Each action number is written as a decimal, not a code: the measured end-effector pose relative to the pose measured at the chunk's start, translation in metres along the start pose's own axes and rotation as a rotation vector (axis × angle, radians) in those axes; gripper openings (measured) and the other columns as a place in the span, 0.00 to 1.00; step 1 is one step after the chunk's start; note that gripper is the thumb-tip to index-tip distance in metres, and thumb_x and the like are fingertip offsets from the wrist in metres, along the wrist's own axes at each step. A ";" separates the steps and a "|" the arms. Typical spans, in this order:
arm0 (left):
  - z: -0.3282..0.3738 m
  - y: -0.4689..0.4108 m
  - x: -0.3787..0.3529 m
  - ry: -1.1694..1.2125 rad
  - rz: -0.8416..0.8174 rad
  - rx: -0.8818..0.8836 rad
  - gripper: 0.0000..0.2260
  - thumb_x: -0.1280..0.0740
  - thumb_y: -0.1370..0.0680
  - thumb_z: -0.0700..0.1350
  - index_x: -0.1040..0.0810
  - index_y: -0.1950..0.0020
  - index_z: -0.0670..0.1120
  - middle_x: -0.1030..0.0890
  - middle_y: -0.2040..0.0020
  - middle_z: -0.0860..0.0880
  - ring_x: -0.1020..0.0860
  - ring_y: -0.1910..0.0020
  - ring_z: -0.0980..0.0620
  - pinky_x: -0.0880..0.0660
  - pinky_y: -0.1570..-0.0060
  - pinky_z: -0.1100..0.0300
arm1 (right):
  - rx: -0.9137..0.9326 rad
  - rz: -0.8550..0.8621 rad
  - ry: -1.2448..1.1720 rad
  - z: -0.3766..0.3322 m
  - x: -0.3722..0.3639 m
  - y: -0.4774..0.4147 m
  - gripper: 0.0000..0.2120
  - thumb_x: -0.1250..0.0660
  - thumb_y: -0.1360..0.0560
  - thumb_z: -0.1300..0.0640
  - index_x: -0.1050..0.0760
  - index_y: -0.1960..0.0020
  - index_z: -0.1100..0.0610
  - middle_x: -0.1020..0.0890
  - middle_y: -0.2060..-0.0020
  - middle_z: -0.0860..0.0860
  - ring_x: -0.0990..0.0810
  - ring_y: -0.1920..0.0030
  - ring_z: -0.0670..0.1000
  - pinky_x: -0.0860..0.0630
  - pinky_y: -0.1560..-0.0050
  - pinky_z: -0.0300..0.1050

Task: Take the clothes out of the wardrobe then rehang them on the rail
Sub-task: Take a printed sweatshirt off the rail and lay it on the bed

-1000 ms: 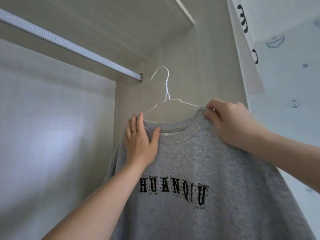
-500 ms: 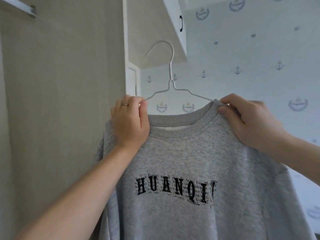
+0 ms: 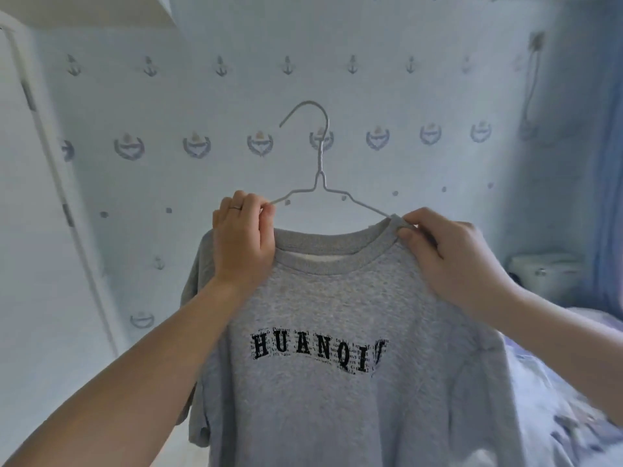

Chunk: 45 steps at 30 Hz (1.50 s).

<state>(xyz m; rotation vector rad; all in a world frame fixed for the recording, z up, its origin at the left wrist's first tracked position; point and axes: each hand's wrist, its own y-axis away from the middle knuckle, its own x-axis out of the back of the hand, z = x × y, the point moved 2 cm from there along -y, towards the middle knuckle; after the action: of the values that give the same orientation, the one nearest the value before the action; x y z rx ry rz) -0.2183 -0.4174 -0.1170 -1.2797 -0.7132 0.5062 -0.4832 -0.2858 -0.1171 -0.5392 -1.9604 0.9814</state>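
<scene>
— Where is the sweatshirt [image 3: 337,382]?

— It hangs on the wire hanger [image 3: 318,170]. Its grey body drapes straight down below the hanger, with the black print "HUANQI" facing the camera. The hanger is held up in the air, and its hook is free and touches nothing.

— And the 2 hands?

— Both are closed on it. The left hand [image 3: 242,244] grips the shoulder under the hanger's left arm, fingers curled over the top, thumb and forefinger meeting at the wire. A ring [image 3: 235,207] shows on 1 finger. The right hand [image 3: 451,261] pinches the collar edge where the hanger's right arm runs under the cloth.

— What is behind the hanger?

— A pale wall [image 3: 438,79] papered with rows of small anchors and crests. Left of the hanger stands a white door edge [image 3: 50,156], blurred. Below and to the right of the hanger lies a bed [image 3: 556,416] with light bedding, also blurred. A cord [image 3: 531,96] hangs on the wall, up and to the right of the hanger.
</scene>
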 end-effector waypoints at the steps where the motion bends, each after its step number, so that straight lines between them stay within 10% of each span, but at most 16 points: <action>1: 0.006 0.007 -0.022 0.038 -0.030 0.008 0.09 0.42 0.18 0.44 0.26 0.55 0.42 0.26 0.58 0.47 0.29 0.57 0.45 0.32 0.55 0.47 | -0.037 0.001 0.013 0.016 0.001 0.009 0.03 0.36 0.20 0.53 0.25 0.52 0.47 0.23 0.71 0.42 0.24 0.63 0.40 0.31 0.62 0.33; 9: 0.037 0.053 -0.205 0.235 -0.254 0.064 0.14 0.44 0.18 0.49 0.25 0.52 0.40 0.24 0.55 0.42 0.27 0.54 0.40 0.31 0.53 0.46 | -0.295 -0.025 0.162 0.141 -0.014 0.048 0.04 0.37 0.20 0.50 0.26 0.52 0.48 0.22 0.70 0.46 0.25 0.68 0.46 0.24 0.63 0.50; 23: 0.056 0.112 -0.514 0.507 -0.616 -0.022 0.17 0.45 0.18 0.52 0.24 0.52 0.41 0.24 0.55 0.43 0.27 0.56 0.40 0.31 0.52 0.46 | -0.707 -0.126 0.399 0.344 -0.075 0.068 0.07 0.39 0.19 0.51 0.24 0.45 0.50 0.23 0.65 0.41 0.24 0.63 0.47 0.25 0.60 0.49; 45: 0.227 0.179 -0.788 0.603 -0.897 -0.133 0.13 0.40 0.19 0.51 0.21 0.51 0.44 0.21 0.52 0.45 0.25 0.52 0.38 0.32 0.52 0.47 | -1.102 -0.081 0.487 0.629 -0.012 0.137 0.06 0.36 0.20 0.55 0.23 0.52 0.56 0.22 0.57 0.49 0.24 0.57 0.55 0.25 0.55 0.54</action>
<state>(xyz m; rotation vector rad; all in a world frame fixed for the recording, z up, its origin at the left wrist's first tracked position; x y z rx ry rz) -0.9165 -0.7728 -0.4175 -1.0160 -0.7206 -0.6419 -1.0053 -0.4837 -0.4379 -1.1440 -1.8916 -0.3712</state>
